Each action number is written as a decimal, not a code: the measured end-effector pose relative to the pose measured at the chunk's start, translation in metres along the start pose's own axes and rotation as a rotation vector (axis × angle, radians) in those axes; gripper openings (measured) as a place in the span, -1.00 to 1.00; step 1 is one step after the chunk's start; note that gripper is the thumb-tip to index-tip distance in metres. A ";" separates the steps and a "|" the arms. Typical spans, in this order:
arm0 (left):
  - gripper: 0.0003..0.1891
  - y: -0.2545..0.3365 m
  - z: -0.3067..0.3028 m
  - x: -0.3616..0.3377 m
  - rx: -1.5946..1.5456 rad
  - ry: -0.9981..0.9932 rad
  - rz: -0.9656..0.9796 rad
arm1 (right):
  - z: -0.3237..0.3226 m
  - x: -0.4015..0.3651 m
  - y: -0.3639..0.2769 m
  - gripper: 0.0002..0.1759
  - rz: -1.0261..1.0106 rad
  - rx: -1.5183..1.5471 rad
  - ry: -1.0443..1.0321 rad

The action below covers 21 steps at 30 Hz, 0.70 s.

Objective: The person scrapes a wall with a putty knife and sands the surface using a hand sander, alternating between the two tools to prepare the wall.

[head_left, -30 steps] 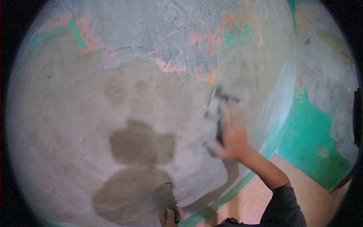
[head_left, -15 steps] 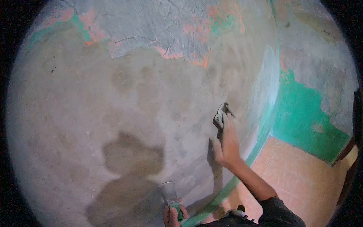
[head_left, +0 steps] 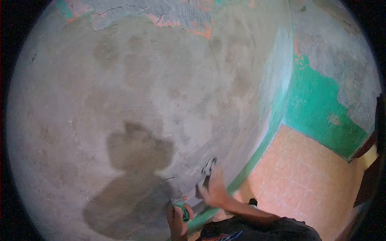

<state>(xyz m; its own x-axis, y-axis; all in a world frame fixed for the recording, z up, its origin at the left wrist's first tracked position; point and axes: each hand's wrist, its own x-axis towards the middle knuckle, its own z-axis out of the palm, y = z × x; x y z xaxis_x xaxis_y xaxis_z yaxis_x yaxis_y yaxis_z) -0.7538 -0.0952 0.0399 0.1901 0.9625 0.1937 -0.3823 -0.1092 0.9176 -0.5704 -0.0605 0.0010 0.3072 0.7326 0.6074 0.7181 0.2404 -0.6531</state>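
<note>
My left hand (head_left: 175, 217), low in the head view, is closed round the green handle of a putty knife (head_left: 175, 194). Its broad blade points up, close in front of the wall; whether it touches is hard to tell. Up and to the right, my right hand (head_left: 216, 188) is blurred by motion and holds a grey metal tool that looks like a hand sander (head_left: 208, 166). That tool lies against the bare grey-brown wall (head_left: 161, 92); my fingers hide part of it.
Cracked, flaking paint (head_left: 169, 12) runs along the wall's upper part. To the right, a green-painted wall (head_left: 317, 102) meets the corner. Peach floor tiles (head_left: 297, 172) lie below, with a dark object (head_left: 364, 180) at the right edge. My shadow falls on the wall.
My right hand has moved down and to the left along the wall with the sander. My left hand still holds the putty knife. The view has tilted downward.
</note>
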 end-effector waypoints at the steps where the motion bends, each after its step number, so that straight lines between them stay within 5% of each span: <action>1: -0.47 0.001 -0.001 -0.001 0.021 -0.021 -0.009 | -0.003 -0.011 -0.005 -0.17 0.009 -0.045 -0.110; 2: -0.49 0.002 -0.002 0.000 0.043 -0.044 -0.013 | -0.006 -0.013 -0.006 -0.19 0.013 -0.088 -0.216; 5: -0.48 -0.008 -0.010 -0.003 -0.034 -0.052 -0.075 | -0.011 0.033 0.025 -0.17 0.229 0.061 0.122; 8: -0.47 -0.017 -0.008 -0.003 -0.016 -0.009 -0.059 | -0.013 0.057 0.043 -0.17 0.235 0.237 0.260; 14: -0.46 -0.020 0.006 0.001 0.042 0.040 -0.043 | 0.017 -0.020 0.034 -0.13 0.064 0.048 -0.059; 17: -0.47 -0.014 0.017 0.002 0.038 0.049 -0.015 | -0.018 0.064 0.059 -0.06 0.058 0.051 0.126; 19: -0.49 -0.005 0.026 0.004 -0.006 0.016 -0.009 | -0.053 0.113 0.050 -0.04 -0.188 -0.102 0.269; 21: -0.52 0.003 0.036 0.006 0.005 0.051 -0.015 | -0.061 0.115 0.026 -0.07 -0.456 -0.067 0.115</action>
<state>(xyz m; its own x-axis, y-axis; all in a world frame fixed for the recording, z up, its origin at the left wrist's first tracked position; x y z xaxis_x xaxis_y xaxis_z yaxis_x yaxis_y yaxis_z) -0.7211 -0.0992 0.0563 0.1492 0.9755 0.1620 -0.3751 -0.0957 0.9220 -0.4781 -0.0087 0.0815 0.0152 0.4857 0.8740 0.8331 0.4772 -0.2798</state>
